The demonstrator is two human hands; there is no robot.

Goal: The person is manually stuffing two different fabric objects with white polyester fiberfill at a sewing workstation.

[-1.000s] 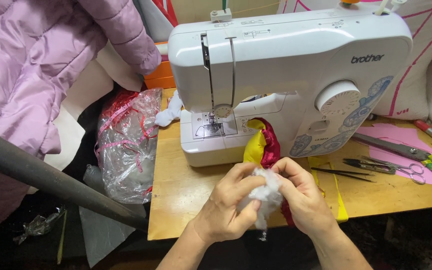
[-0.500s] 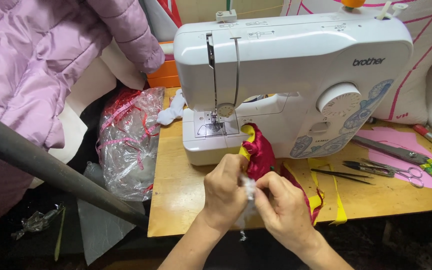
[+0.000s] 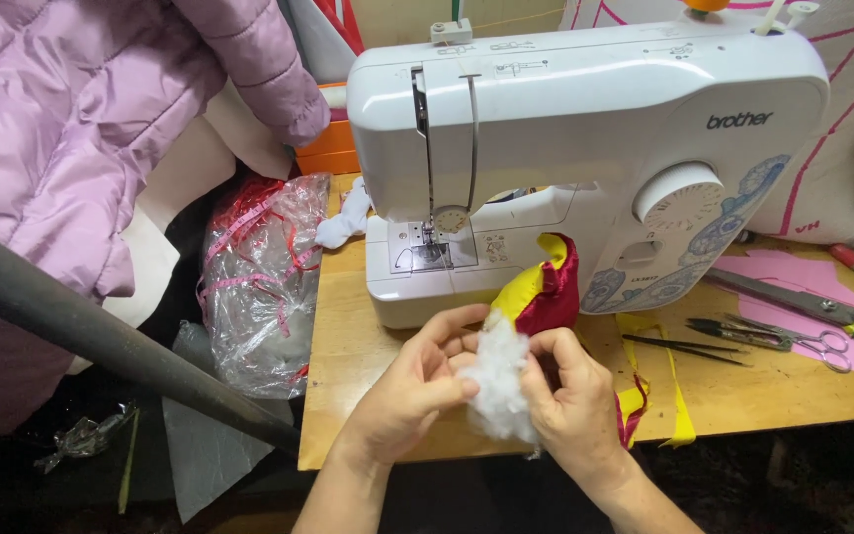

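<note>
I have both hands at the near edge of the light wooden table [image 3: 368, 346], just in front of the white sewing machine [image 3: 585, 148]. My left hand [image 3: 417, 391] is curled, thumb and forefinger pinched on the left side of a loose white tuft of fibre stuffing [image 3: 498, 381]. My right hand [image 3: 570, 400] is closed round the tuft's right side, and it also appears to hold the small yellow and dark red satin piece [image 3: 546, 292], which rises just beyond the tuft, against the machine's base.

As I judge it, the step in hand is working the stuffing at the satin piece. To do it well:

1. Keep the tuft small and teased loose; a dense wad packs unevenly.
2. Hold the satin steady with the right hand and feed with the left fingertips only.
3. I cannot see any opening in the satin from here, so tilt the piece towards the camera first.

The grey scissors [image 3: 793, 302] and black thread snips [image 3: 763, 334] lie well apart on the right. A crumpled clear plastic bag with red streaks [image 3: 264, 287] hangs off the table's left edge.
</note>
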